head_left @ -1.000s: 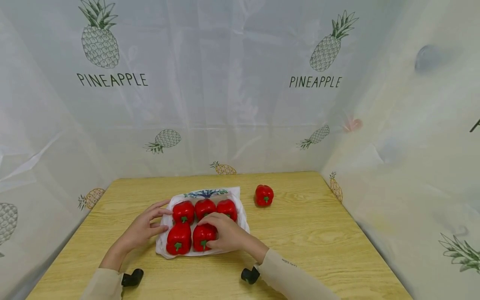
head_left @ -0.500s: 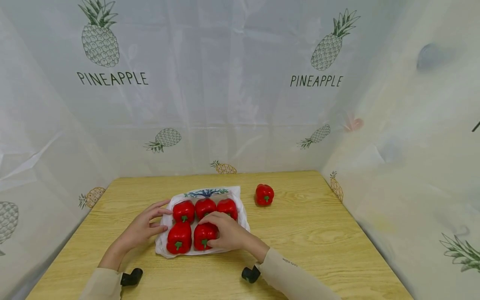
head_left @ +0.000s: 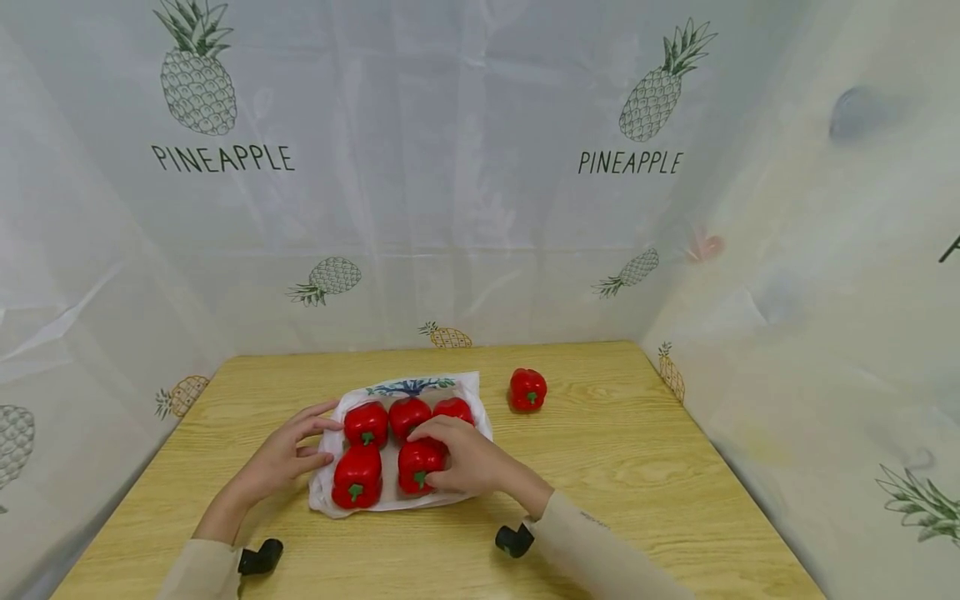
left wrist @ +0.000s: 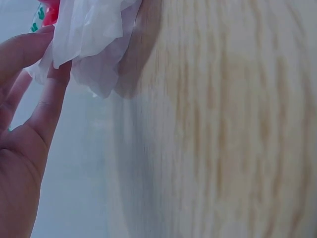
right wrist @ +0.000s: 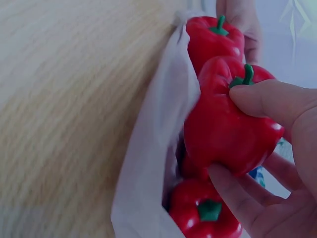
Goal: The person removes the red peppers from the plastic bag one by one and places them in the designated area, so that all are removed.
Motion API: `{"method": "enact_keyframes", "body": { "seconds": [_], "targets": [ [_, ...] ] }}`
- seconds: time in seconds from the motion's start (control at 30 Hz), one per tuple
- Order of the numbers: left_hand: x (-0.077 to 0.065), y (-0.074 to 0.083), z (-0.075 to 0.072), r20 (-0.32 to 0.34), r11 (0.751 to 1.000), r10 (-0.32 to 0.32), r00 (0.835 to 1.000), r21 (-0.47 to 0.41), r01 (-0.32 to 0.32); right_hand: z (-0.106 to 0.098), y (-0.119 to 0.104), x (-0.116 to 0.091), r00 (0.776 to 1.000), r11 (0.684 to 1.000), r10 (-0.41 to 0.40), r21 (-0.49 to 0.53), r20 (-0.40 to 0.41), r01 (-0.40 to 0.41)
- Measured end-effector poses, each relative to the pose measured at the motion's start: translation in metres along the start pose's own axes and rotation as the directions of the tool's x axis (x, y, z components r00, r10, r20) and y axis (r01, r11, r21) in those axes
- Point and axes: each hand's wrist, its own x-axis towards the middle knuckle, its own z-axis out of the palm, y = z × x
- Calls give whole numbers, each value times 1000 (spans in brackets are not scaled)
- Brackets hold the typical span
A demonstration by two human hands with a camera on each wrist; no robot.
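Note:
My right hand (head_left: 472,457) grips a red bell pepper (head_left: 420,467) with a green stem, in the front row of a white, soft-walled holder (head_left: 482,417) with a blue tree print. In the right wrist view the thumb lies by the stem of this bell pepper (right wrist: 228,134) and fingertips press its other side. At the holder's left edge my left hand (head_left: 281,454) rests with spread fingers; in the left wrist view the thumb reaches behind the thin white wall (left wrist: 89,34). Another bell pepper (head_left: 357,477) sits front left, and three stand behind, the right one (head_left: 453,408) partly hidden by my right hand.
A single red bell pepper (head_left: 528,390) stands on the wooden table (head_left: 615,467), to the right of the holder and apart from it. White curtains printed with pineapples (head_left: 197,87) hang behind the table and along both sides. Each wrist carries a black device (head_left: 260,557).
My right hand has shifted a little to the right with the front bell pepper, widening the gap to the front left one. The left hand stays nearly still at the holder's edge.

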Motion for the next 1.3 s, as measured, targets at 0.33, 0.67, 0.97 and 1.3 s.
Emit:
{"method": "enact_keyframes", "body": {
  "seconds": [0.33,0.67,0.97,1.3],
  "targets": [
    [0,2,1,-2,1000,-11,1000,1,11,-26,6,-8,1000,1000,-6,23,-22,6],
    [-1,3,2,-6,1000,-26,1000,12,26,-54,13,-17,998,997,7,82,-62,-2],
    [-1,4,1,-2,999,-41,999,2,41,-78,22,-29,996,998,23,68,-88,-17],
    [-1,2,1,-5,999,-41,999,12,41,-109,39,-43,992,999,39,6,-123,-39]
  ]
}}
